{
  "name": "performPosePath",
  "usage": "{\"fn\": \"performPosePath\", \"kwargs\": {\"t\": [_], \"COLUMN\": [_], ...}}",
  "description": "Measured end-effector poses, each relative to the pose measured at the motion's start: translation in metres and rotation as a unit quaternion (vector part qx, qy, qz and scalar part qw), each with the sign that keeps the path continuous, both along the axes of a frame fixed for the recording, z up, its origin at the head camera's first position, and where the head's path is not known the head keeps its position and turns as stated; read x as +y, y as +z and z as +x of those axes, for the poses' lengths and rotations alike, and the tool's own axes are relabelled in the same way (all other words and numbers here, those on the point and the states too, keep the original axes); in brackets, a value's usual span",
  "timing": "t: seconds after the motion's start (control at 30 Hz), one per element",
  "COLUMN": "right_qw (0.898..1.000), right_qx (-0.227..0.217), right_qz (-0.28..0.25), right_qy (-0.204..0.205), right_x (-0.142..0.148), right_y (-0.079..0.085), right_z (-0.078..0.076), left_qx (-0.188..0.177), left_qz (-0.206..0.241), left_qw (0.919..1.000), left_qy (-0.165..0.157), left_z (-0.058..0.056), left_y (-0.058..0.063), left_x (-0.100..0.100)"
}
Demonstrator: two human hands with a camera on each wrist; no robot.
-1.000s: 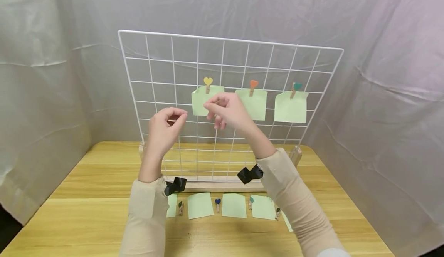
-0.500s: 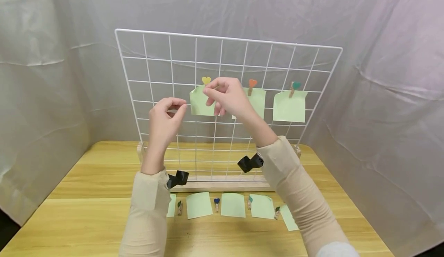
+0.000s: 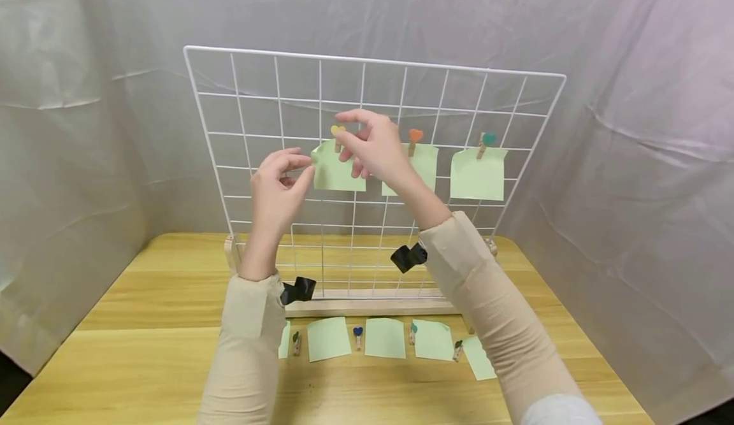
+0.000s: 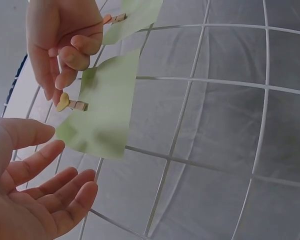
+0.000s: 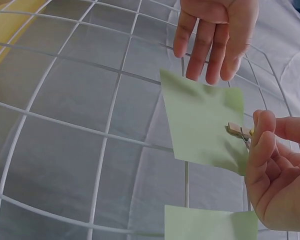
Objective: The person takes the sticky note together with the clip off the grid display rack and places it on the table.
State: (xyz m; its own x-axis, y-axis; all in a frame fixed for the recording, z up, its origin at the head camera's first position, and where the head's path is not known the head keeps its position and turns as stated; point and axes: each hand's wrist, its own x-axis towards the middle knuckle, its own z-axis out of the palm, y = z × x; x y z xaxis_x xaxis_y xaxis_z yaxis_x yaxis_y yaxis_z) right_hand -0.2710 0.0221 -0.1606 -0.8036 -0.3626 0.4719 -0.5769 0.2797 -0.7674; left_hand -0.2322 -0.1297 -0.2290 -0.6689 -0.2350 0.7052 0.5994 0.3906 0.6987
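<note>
A pale green paper note (image 3: 339, 175) hangs on the white wire grid (image 3: 374, 62), held near its top edge by a wooden clothespin with a yellow heart (image 4: 65, 102). My right hand (image 3: 380, 150) is at that heart, thumb and index finger spread apart on either side of it in the head view. Beside the note's left edge is my left hand (image 3: 278, 181), its fingers loosely bent and holding nothing. In the left wrist view the left fingertips (image 4: 52, 131) are close to the note's upper corner.
To the right hang notes under an orange-heart clothespin (image 3: 415, 136) and a teal-heart clothespin (image 3: 487, 139). Several green notes (image 3: 385, 338) and clothespins (image 3: 358, 336) lie in a row on the wooden table (image 3: 143, 361), before the grid's wooden base (image 3: 367, 308). Grey cloth surrounds the table.
Both hands have risen. The right hand has gone up to the yellow-heart clothespin, its thumb and index finger parting. The left hand has moved up and slightly right to the note's edge.
</note>
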Motion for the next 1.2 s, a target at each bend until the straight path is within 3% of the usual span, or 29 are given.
{"fn": "performPosePath", "kwargs": {"t": [0.43,0.73,1.03,1.2], "right_qw": [0.998,0.997,0.994,0.989], "right_qx": [-0.018,-0.014,-0.003,0.026], "right_qz": [0.041,0.063,0.089,0.119], "right_qy": [-0.033,-0.049,-0.065,-0.084], "right_x": [-0.004,-0.005,-0.007,-0.008], "right_y": [0.005,0.006,0.007,0.007], "right_z": [-0.002,0.000,0.001,0.001], "left_qx": [-0.001,0.019,-0.008,-0.009], "left_qz": [0.032,0.031,0.019,0.019], "left_qw": [0.9980,0.9976,0.9986,0.9984], "left_qy": [-0.055,-0.058,-0.048,-0.053], "left_z": [-0.003,-0.004,-0.005,-0.006], "left_y": [0.001,-0.002,-0.004,-0.006], "left_x": [0.004,0.009,0.009,0.009]}}
